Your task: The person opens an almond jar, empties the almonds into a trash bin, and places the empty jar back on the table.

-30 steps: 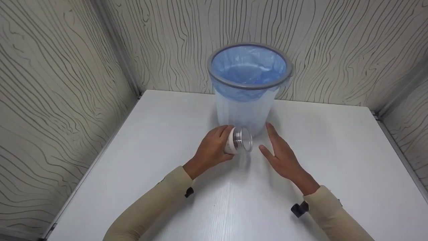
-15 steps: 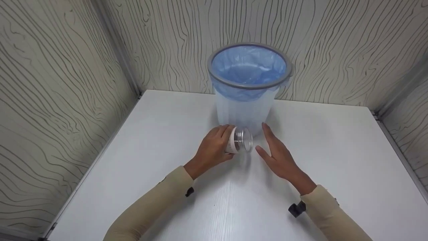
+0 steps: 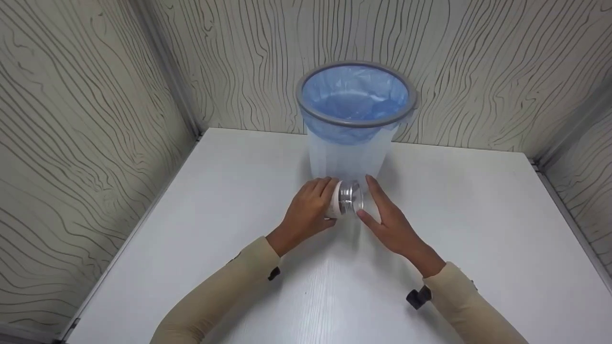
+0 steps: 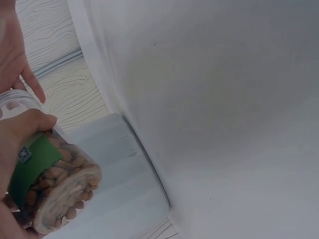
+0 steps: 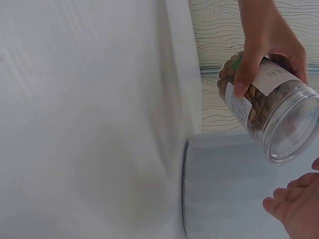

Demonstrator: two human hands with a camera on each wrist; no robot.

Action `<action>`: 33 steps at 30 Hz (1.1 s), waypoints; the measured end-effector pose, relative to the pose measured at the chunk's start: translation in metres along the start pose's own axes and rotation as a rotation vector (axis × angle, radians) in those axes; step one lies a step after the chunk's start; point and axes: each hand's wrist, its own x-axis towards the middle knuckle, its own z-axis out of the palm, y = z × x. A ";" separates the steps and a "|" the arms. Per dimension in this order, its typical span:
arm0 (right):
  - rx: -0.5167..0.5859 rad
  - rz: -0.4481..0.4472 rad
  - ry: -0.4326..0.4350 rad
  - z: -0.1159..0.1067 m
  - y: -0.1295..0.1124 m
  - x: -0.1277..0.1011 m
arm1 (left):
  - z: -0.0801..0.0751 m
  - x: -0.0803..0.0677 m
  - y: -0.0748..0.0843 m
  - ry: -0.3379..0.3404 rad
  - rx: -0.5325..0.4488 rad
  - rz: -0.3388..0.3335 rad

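Note:
My left hand (image 3: 304, 209) grips a clear plastic jar (image 3: 352, 198) around its labelled body, holding it tipped sideways above the table with its clear round top facing right. Brown nut-like pieces fill the jar (image 4: 65, 191), and a green label (image 4: 37, 167) shows on its side in the left wrist view. Near the jar's top is my right hand (image 3: 393, 225), fingers extended and thumb apart from them. In the head view its thumb overlaps the rim; in the right wrist view the right hand (image 5: 299, 209) appears just apart from the jar (image 5: 259, 104).
Directly behind the hands stands a whitish waste bin (image 3: 349, 155) with a grey rim (image 3: 356, 123) and a blue bag liner (image 3: 349, 105). The white table (image 3: 239, 177) meets wood-patterned panels (image 3: 248, 57) at the back and sides.
My right hand has moved left, up to the jar's top. The left hand and jar have shifted only slightly right.

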 end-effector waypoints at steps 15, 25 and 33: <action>0.046 -0.057 0.036 0.014 -0.007 0.001 | 0.001 0.005 0.006 0.004 0.015 -0.038; 0.105 -0.046 0.148 0.023 -0.006 0.005 | 0.001 0.006 0.011 0.006 0.028 -0.061; 0.166 -0.039 0.265 0.028 -0.004 0.008 | -0.002 0.007 0.016 -0.008 0.068 -0.066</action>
